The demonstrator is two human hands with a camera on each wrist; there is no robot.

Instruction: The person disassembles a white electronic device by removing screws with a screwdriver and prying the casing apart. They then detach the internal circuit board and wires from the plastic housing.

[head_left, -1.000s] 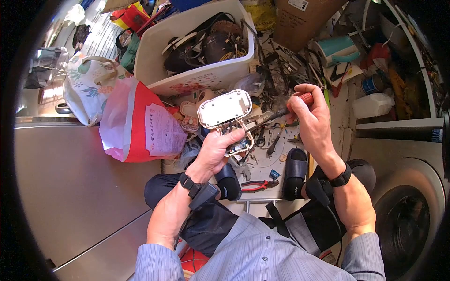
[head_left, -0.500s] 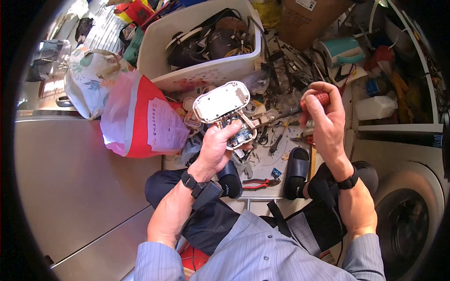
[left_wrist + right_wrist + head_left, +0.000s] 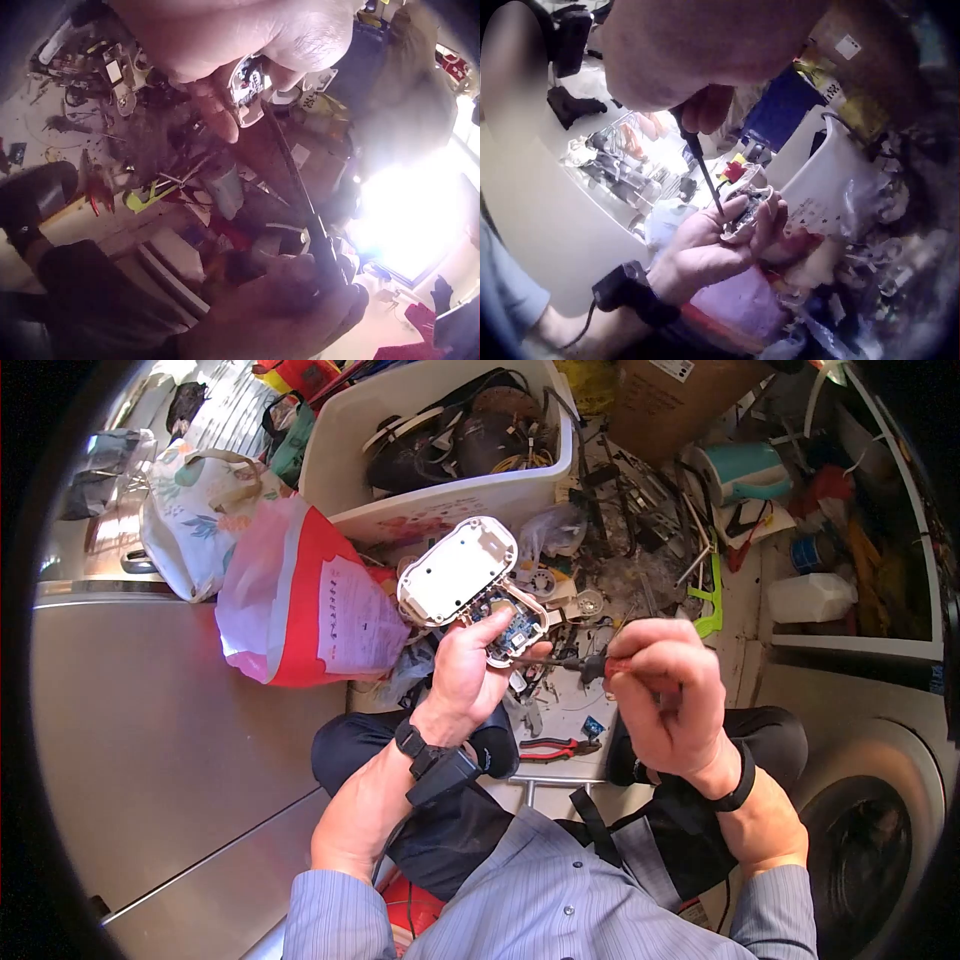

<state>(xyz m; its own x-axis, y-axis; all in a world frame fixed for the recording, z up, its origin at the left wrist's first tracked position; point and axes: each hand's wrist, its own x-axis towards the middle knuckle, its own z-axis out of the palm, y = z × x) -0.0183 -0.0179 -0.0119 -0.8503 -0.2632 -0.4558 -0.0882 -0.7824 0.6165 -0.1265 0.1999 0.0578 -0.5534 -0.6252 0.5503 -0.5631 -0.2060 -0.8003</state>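
My left hand (image 3: 465,675) grips an opened white plastic casing (image 3: 458,572), its thumb lying over the green circuit board (image 3: 520,628) in the lower half. The cover half is folded up and away from me. Pinched in my right hand (image 3: 668,695) is a screwdriver (image 3: 565,663) with a red handle and a dark shaft. Its shaft points left, the tip right at the casing's lower edge beside my left fingers. In the right wrist view the screwdriver shaft (image 3: 706,171) slants down to the casing (image 3: 739,229) near the left thumb.
Beyond the hands stands a white bin (image 3: 450,500) holding dark appliances and cables. A red and pink bag (image 3: 315,605) is at left. Red-handled pliers (image 3: 555,749) lie on the floor between my feet, with scattered parts beyond. A front-loading washing machine (image 3: 860,760) is on the right.
My right hand has come down toward me, bringing the screwdriver tip from the casing's right side to its lower edge. The casing has tilted and shifted slightly left in my left hand.
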